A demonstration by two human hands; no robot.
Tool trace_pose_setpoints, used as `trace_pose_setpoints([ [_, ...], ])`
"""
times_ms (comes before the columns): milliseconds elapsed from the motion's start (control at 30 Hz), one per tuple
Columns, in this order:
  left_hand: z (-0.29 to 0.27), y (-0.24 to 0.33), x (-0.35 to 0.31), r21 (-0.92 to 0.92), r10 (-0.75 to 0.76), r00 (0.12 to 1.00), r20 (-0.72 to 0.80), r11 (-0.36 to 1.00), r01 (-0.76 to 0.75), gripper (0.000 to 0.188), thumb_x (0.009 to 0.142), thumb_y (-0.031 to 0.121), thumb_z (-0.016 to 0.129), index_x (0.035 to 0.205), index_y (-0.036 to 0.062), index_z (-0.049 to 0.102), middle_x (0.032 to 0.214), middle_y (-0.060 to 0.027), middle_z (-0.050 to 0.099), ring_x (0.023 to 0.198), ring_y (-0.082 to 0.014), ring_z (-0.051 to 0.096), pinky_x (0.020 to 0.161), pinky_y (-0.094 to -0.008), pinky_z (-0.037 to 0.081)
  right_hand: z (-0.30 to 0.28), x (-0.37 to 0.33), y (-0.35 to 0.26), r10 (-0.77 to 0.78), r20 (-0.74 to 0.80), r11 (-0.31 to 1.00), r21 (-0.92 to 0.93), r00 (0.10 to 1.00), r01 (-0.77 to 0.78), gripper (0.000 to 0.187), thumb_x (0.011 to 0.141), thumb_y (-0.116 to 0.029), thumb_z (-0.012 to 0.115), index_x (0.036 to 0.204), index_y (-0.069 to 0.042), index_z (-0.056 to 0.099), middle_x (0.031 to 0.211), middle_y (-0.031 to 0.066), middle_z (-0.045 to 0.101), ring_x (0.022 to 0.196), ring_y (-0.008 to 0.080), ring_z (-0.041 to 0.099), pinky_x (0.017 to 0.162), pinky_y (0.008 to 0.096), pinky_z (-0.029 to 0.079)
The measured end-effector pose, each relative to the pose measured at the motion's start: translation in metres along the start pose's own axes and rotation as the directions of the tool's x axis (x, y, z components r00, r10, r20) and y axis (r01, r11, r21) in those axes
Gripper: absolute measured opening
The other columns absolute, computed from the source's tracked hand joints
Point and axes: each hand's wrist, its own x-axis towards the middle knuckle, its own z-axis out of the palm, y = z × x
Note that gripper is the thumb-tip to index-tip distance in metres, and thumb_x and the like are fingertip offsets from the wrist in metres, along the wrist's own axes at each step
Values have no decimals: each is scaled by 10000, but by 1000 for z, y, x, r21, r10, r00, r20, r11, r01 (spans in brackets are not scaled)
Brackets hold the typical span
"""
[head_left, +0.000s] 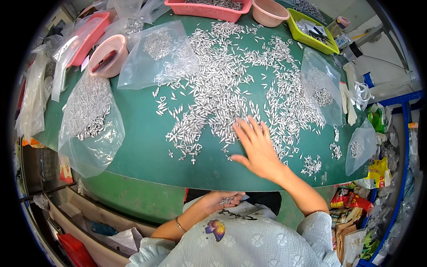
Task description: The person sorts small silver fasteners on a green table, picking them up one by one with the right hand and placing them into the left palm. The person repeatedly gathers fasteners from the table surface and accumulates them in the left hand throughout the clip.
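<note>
A wide pile of small silver metal pieces (218,80), mostly slim and pointed, covers the middle of the green table (138,147). Some pieces near its front are shaped like hearts or crosses. My right hand (257,151) reaches over the front of the pile, fingers spread, its fingertips at the loose pieces. Below the table's front edge, close to my body, my left hand (218,201) is cupped palm up around a small heap of silver pieces (227,200).
Clear plastic bags of metal parts lie left (91,120), at the back left (155,53) and right (322,89). Behind stand a pink basket (209,11), a pink bowl (270,13) and a yellow-green basket (313,33). Small clusters (311,165) lie front right.
</note>
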Motion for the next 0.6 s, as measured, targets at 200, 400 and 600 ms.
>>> trace_pose_setpoints([
  [200,4,4,-3,-42,-17,999,31,999,18,229,936,219,629,1035,15,661,833,-18,610,733,-103,580,685,-244,499,-3,-42,-25,-5,98,1000,7,995,5,728,802,-371,739,1408,-73,467,1538,128,319,1438,387,236,1137,619,188],
  [400,11,-4,-3,-17,8,994,-105,1000,-10,236,955,241,613,995,15,667,809,-45,606,688,-107,569,653,-254,501,-8,-71,-14,-41,-61,991,125,997,48,385,816,-172,730,1178,-73,648,1388,98,508,1374,326,389,1127,580,235],
  [600,-4,-2,-28,-75,21,1000,1,997,-21,293,988,282,582,934,2,646,753,-56,570,583,-77,479,484,-204,389,-12,-49,-7,178,-385,948,315,905,-53,242,800,-4,695,1040,-25,682,1182,106,629,1204,342,535,1023,430,390],
])
